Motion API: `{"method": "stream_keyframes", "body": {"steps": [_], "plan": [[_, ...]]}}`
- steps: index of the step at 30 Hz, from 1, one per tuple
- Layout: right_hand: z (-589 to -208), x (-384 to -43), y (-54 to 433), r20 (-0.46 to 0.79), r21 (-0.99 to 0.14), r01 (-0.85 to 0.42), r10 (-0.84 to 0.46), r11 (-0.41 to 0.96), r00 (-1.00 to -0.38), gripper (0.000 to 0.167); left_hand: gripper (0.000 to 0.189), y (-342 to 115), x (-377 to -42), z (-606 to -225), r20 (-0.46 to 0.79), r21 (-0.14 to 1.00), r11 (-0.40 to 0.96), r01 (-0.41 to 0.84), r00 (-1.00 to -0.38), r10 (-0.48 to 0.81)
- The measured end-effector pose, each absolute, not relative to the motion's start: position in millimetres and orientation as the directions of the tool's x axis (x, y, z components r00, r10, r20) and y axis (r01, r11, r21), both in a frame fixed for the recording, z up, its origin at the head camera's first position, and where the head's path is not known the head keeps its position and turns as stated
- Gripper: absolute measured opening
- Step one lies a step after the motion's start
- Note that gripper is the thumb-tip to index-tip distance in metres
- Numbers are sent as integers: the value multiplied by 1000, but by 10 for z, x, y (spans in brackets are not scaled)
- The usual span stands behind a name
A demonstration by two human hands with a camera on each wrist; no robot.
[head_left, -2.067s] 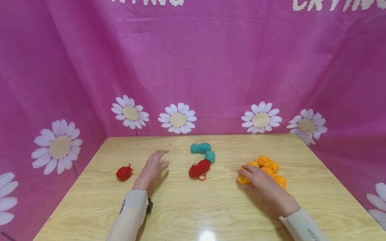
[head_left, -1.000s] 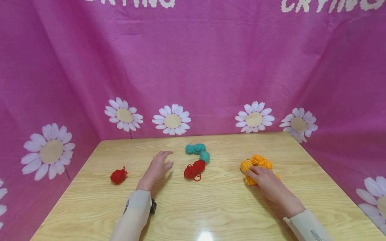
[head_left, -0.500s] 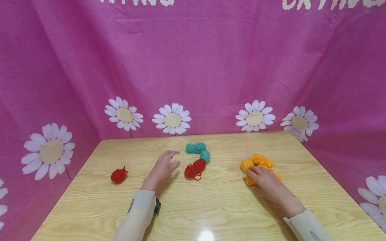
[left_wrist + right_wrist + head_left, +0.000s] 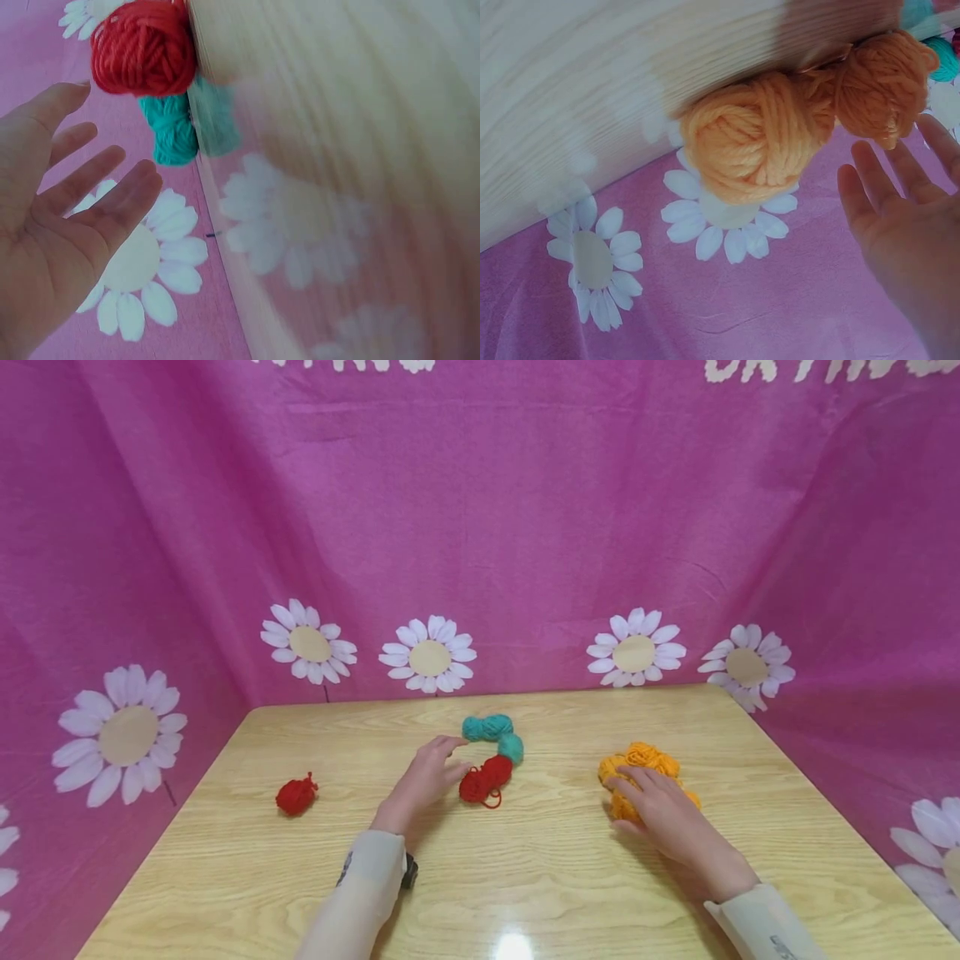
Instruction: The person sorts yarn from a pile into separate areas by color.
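My left hand [image 4: 427, 774], fingers relaxed and apart, reaches beside a red yarn bundle [image 4: 486, 779] near the table's middle. In the left wrist view that red yarn [image 4: 144, 49] sits beyond the thumb, with teal yarn [image 4: 171, 127] behind it; nothing is in the palm. Over a cluster of orange yarn balls [image 4: 651, 760] on the right lies my right hand [image 4: 663, 810], partly hiding them. The right wrist view shows its loose fingers close to the orange yarn [image 4: 757, 139], not curled round it. Two teal yarn pieces [image 4: 510, 748] adjoin the red bundle.
A separate red yarn ball [image 4: 297, 795] lies at the left of the wooden table [image 4: 525, 877]. A purple cloth [image 4: 480, 543] with printed daisies hangs behind the table and along both sides.
My left hand has moved right, from between the red yarns to the edge of the middle red bundle. My right hand stays over the orange yarn, its fingers lifted and spread slightly.
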State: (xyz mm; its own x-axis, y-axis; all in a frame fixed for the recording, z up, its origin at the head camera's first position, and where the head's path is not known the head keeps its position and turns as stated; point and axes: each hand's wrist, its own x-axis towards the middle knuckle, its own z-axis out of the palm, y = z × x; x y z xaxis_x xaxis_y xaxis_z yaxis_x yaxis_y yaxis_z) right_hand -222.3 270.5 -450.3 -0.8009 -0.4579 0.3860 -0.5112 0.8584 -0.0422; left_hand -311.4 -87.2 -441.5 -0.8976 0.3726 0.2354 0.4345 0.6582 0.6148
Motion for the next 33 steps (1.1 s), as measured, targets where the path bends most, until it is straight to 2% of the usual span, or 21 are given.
{"method": "stream_keyframes", "body": {"steps": [6, 11, 21, 33], "plan": [[-4512, -2247, 2680, 443, -8, -545, -485, 839, -754, 59, 46, -785, -3087, -4398, 209, 613, 647, 453, -883, 420], [-4501, -2266, 2600, 443, 2, -557, -500, 830, -744, 59, 47, -706, -3082, -4414, 190, 591, 650, 478, -865, 464], [-4484, -2306, 2455, 391, -9, -547, -500, 837, -772, 57, 47, -546, -3082, -4435, 133, 531, 686, 497, -849, 512], [-4483, -2341, 2370, 370, -70, -559, -499, 826, -784, 54, 47, -519, -3077, -4417, 115, 488, 728, 481, -863, 492]]}}
